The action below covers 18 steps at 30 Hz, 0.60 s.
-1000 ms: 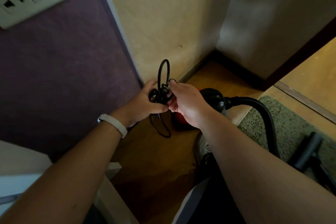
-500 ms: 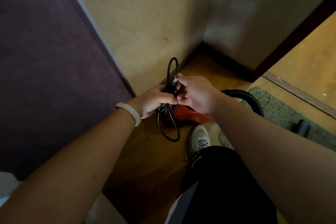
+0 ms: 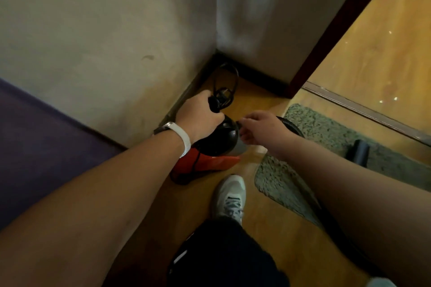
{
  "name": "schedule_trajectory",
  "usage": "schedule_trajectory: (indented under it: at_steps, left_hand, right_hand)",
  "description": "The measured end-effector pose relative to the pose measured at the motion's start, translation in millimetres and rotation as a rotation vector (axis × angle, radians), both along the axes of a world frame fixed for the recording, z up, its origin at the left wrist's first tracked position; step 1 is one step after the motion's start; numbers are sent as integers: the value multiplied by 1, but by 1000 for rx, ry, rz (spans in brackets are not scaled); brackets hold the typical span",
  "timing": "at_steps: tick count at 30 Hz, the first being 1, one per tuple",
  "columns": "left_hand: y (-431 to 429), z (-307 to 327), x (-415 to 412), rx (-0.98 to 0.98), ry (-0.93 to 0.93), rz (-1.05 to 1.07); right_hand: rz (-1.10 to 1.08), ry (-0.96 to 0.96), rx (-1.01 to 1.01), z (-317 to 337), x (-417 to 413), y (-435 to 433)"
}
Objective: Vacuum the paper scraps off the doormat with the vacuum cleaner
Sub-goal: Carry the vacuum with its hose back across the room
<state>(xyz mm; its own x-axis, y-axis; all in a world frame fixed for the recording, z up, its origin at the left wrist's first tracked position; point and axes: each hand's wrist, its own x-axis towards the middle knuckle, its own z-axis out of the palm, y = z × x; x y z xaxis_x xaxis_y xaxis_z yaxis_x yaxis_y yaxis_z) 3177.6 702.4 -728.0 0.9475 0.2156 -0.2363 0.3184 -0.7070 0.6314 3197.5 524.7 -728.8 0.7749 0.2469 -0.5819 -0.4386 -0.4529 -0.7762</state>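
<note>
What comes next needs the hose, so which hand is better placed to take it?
Right: the right hand is at the hose beside the doormat; the left hand grips the cord.

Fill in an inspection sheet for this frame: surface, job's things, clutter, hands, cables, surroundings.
Surface: wooden floor, dimly lit.
Job's things: red-and-black vacuum cleaner in the corner; hose attached; nozzle lying on the doormat; no scraps made out on it.
Clutter: nothing seen.
Hands: left hand grips the coiled power cord; right hand curled at the hose joint, grip unclear.
Cables: its loops stick up past the left hand; one strand trails over the vacuum cleaner.
Surroundings: cream walls, purple panel, threshold, shoe.
</note>
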Motion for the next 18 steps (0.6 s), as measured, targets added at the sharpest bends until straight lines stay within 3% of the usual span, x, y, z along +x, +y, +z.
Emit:
schedule_trajectory:
  at_steps: [8,15,18]
  left_hand:
    - [-12,-57,36,379,222,-415]
    - [-21,-83,27,311,282,-341]
    - [-31,-88,27,394,233,-307]
  right_hand:
    - [153,-124,-215,-48,37,-38]
    - [306,-472,-545,-109,63,-71]
    - [364,-459,-643,-135,71,-85]
